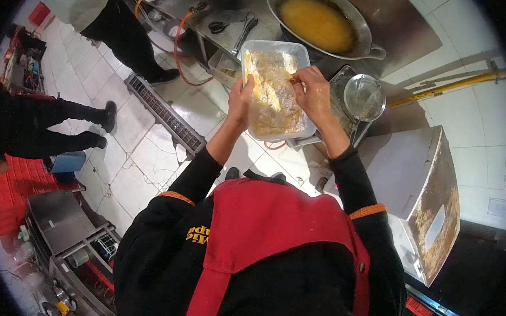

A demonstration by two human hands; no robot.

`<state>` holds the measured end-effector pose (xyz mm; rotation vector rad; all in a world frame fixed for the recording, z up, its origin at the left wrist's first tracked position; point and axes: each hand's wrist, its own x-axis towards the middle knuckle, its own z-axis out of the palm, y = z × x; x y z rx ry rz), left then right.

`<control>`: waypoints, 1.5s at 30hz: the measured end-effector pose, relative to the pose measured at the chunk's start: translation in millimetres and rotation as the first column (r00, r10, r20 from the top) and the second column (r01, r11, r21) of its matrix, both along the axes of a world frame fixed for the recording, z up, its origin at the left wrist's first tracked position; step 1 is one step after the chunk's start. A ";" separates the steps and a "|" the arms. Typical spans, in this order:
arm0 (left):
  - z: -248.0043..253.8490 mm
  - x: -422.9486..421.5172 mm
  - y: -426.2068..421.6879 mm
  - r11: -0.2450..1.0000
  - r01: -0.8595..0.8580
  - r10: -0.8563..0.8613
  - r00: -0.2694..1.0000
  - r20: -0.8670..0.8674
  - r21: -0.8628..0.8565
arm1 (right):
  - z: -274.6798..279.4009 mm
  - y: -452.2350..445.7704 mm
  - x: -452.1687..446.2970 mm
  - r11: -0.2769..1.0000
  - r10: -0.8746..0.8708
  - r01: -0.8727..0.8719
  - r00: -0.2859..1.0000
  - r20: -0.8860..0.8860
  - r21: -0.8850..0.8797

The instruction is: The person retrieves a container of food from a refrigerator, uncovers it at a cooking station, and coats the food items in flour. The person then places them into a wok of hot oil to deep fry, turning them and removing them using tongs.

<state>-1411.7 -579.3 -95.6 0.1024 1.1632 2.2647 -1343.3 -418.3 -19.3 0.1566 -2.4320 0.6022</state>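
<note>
A clear plastic container [301, 132] with yellow pieces dusted in white powder [267, 89] is held in front of me. My left hand [240, 101] grips its left side, thumb over the rim. At the right side, my right hand [313, 95] reaches over the rim with its fingers pinched together at the powdery pieces; what they hold is too small to make out. Beyond the container, a large pan [364, 42] holds yellowish liquid. Just right of my right hand lies a round strainer [365, 97].
Black-handled tongs [246, 31] lie on the metal counter [209, 19]. An orange hose [179, 43] hangs at its edge. Two people [121, 31] stand at the left. A floor grate [166, 113] lies between them and me. A white box-like appliance [400, 167] stands at right.
</note>
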 end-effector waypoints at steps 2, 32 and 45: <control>1.0 -3.2 -2.1 1.000 -0.026 0.026 1.000 0.010 -0.015 | 6.5 -6.8 -3.4 0.996 -0.082 0.078 0.992 -0.095 -0.046; -6.5 -60.0 -8.6 0.996 -0.078 0.080 0.995 0.057 -0.038 | -30.5 227.9 -194.8 0.815 -0.514 0.578 0.699 0.498 0.031; 1.0 -78.0 7.9 0.964 -0.260 0.262 0.965 0.011 -0.058 | 11.0 99.4 -165.6 0.925 0.084 0.029 0.957 0.278 -0.379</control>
